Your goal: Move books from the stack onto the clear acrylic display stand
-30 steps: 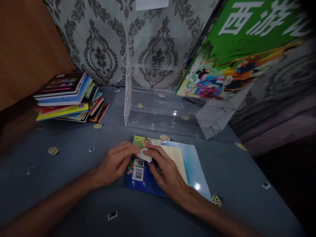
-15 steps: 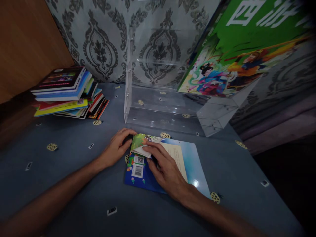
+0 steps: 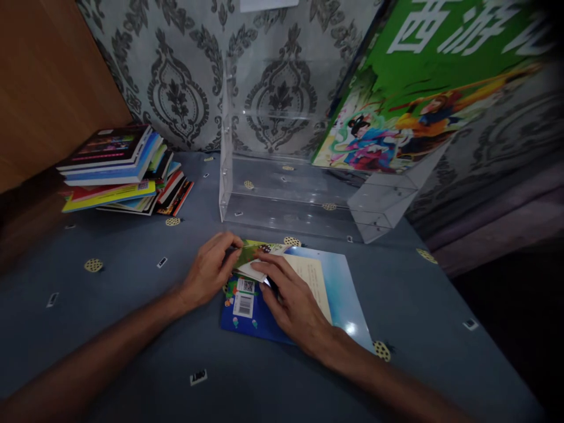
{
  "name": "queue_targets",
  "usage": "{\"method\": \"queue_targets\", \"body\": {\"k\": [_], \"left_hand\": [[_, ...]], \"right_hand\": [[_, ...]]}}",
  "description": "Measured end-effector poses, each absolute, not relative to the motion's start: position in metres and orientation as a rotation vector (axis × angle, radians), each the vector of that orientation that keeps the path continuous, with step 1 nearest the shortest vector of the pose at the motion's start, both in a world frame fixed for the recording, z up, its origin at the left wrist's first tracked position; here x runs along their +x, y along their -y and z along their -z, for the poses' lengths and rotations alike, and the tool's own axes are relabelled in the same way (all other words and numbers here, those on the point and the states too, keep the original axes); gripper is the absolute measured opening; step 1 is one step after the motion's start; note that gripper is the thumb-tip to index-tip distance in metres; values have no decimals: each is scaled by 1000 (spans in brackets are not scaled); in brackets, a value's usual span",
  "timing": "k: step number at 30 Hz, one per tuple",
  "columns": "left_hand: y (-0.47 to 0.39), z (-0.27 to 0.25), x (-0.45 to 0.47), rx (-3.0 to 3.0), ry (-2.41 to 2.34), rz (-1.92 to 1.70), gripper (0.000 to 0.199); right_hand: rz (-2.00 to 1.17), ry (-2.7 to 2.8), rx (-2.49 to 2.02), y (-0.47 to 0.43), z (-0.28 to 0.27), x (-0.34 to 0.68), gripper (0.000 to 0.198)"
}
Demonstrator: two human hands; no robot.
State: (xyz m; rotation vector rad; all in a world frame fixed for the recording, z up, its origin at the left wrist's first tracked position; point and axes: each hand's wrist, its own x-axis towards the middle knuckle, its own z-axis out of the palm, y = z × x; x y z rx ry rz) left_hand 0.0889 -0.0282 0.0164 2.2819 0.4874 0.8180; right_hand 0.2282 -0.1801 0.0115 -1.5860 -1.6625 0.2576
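Note:
A thin book (image 3: 350, 294) with a blue cover lies on the table, its barcode side up. At its far left corner a green and white flap (image 3: 249, 270) is bent over on top of the cover. My left hand (image 3: 211, 267) pinches the left end of this flap between thumb and fingers. My right hand (image 3: 295, 302) lies across the middle of the book. Its fingertips press on the flap, with the thumb tucked close to the flap's near edge. Part of the printed cover is hidden under the right hand.
A clear acrylic rack (image 3: 286, 220) stands behind the book. On its right side leans a large green book (image 3: 423, 100). A stack of books (image 3: 117, 164) sits at the back left by a wooden panel (image 3: 48, 82). The blue-grey tablecloth (image 3: 145, 364) has pineapple prints.
My left hand has turned slightly and closed on the left end of the flap, which is raised a little more. The right hand stays on the flap. The view has shifted slightly.

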Motion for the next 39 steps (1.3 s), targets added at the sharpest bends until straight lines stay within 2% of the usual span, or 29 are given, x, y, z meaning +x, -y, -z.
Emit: {"method": "queue_targets", "body": {"k": [3, 9, 13, 23, 28, 34, 39], "left_hand": [[31, -17, 91, 2071, -502, -763, 6], [20, -14, 100, 1571, -488, -597, 16], [20, -15, 100, 1628, -480, -622, 9], [9, -28, 81, 1669, -281, -299, 34], [6, -21, 79, 1690, -312, -291, 30], [8, -17, 81, 1780, -321, -429, 23], [11, -12, 85, 1763, -357, -495, 23]], "right_hand": [[-251, 1659, -1586, 180, -10, 229, 37], [-240, 1668, -1578, 180, -8, 229, 39], [-256, 1666, -1574, 181, -8, 229, 38], [-247, 1630, -1556, 179, -9, 228, 49], [-244, 1628, -1562, 180, -9, 228, 49], [-194, 1640, -1599, 181, -7, 227, 65], [-189, 1636, -1616, 183, -6, 226, 62]]}}
